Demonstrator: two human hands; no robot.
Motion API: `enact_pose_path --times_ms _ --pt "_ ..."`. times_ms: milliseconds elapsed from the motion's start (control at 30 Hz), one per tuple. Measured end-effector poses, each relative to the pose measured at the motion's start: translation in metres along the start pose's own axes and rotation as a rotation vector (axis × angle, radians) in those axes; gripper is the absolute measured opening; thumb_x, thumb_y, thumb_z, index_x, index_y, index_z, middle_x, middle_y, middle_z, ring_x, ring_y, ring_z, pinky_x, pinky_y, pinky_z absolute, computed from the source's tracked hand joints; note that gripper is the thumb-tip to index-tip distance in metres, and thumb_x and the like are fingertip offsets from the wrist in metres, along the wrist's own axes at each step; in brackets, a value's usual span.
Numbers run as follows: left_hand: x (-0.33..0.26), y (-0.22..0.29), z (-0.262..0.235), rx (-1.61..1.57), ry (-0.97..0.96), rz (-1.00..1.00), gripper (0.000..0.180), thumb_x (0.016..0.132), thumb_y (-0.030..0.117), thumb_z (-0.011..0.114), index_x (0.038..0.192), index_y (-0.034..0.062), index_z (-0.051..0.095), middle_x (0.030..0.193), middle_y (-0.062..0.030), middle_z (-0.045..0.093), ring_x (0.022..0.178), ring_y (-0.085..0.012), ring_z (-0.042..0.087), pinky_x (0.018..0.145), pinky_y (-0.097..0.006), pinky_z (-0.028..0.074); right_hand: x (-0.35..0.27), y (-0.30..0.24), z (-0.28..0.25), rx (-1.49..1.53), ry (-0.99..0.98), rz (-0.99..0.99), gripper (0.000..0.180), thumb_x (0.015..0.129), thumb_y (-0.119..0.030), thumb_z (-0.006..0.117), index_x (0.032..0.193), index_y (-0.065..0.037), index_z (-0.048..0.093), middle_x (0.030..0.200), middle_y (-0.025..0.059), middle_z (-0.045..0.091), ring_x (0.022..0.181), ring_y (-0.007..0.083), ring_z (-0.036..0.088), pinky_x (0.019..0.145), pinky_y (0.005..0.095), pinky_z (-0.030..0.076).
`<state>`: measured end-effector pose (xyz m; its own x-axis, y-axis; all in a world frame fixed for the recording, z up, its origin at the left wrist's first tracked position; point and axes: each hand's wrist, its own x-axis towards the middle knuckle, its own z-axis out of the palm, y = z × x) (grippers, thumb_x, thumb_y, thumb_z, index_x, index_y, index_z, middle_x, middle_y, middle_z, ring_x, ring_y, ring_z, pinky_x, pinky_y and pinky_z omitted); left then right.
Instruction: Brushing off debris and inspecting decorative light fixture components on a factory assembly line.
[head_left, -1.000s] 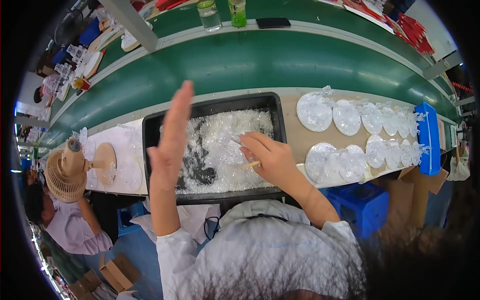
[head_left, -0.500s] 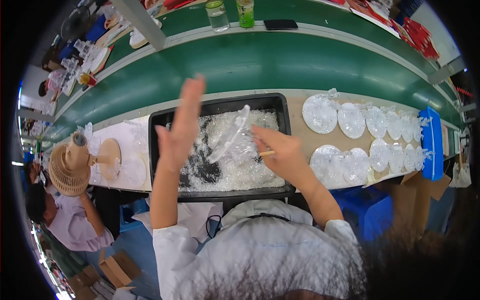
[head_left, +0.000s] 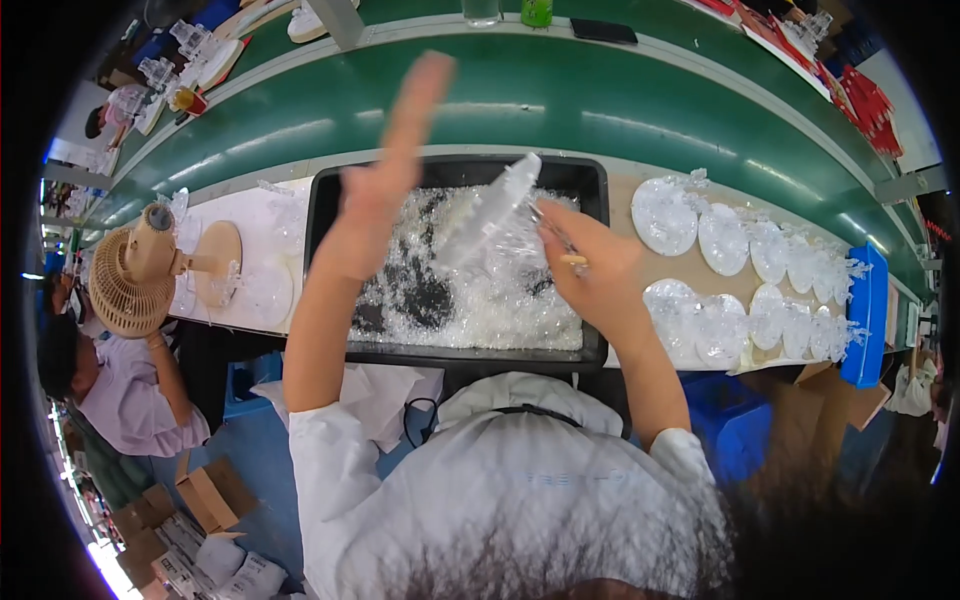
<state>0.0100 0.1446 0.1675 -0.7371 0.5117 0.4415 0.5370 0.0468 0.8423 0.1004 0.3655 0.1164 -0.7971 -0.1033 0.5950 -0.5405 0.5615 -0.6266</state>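
My left hand [head_left: 385,190] is raised over the left part of a black tray [head_left: 325,225], blurred by motion, its fingers stretched out and nothing seen in it. Closed fingers of my right hand [head_left: 605,265] hold a clear plastic disc-shaped piece [head_left: 490,225], tilted nearly on edge above the tray. A thin stick with a pale wooden end [head_left: 573,260] also pokes out of that hand; what its other end is cannot be made out. Beneath lie loose glittering clear flakes [head_left: 500,325], heaped mostly to the right, with dark tray bottom showing at left.
Two rows of clear discs [head_left: 665,215] with ornaments stand on the bench at right, beside a blue bin [head_left: 865,315]. A beige fan [head_left: 135,265] stands at left near another person. A phone [head_left: 603,32] and bottles lie beyond the green belt [head_left: 560,110].
My left hand has swung upward and away from me. The right hand has carried the clear piece slightly up and right. The whole view has shifted a little.
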Motion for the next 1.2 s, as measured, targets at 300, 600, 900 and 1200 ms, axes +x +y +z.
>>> enact_pose_path --times_ms 300,600,900,1200 --pt "-0.011 0.002 0.028 0.046 -0.37 -0.063 0.109 0.088 0.082 -0.004 0.159 0.0018 0.014 0.167 -0.0153 0.012 0.154 -0.0295 0.009 0.124 -0.042 0.007 -0.007 0.011 0.004 -0.101 0.058 -0.07 0.029 0.081 0.001 0.074 0.11 -0.003 0.072 0.103 0.0129 0.075 0.081 0.025 0.075 0.067 0.0314 0.059" --pt "-0.014 0.01 0.028 -0.211 0.0 -0.254 0.085 0.1 0.061 0.008 0.158 -0.0001 0.019 0.166 -0.0169 0.017 0.155 -0.029 0.011 0.125 -0.04 0.007 -0.012 0.012 0.0 -0.224 0.062 -0.174 0.031 0.077 0.006 0.074 0.107 -0.002 0.071 0.102 0.0147 0.074 0.08 0.0282 0.074 0.066 0.0327 0.059" --pt "-0.02 0.0 0.029 0.175 -0.069 -0.18 0.094 0.098 0.07 0.012 0.157 -0.0026 0.02 0.165 -0.0166 0.02 0.154 -0.0273 0.014 0.125 -0.039 0.005 -0.007 0.009 0.004 -0.395 0.15 -0.445 0.037 0.072 -0.002 0.073 0.109 -0.007 0.072 0.105 0.0087 0.073 0.063 0.017 0.063 0.055 0.028 0.052" --pt "-0.02 0.037 0.038 -0.253 -0.011 -0.341 0.106 0.093 0.078 0.02 0.157 -0.0066 0.011 0.163 -0.0219 0.02 0.153 -0.0283 0.014 0.124 -0.039 0.005 -0.009 -0.008 -0.007 -0.457 0.002 -0.387 0.033 0.075 0.004 0.074 0.108 0.0 0.073 0.1 0.0195 0.074 0.072 0.0252 0.072 0.061 0.0312 0.058"
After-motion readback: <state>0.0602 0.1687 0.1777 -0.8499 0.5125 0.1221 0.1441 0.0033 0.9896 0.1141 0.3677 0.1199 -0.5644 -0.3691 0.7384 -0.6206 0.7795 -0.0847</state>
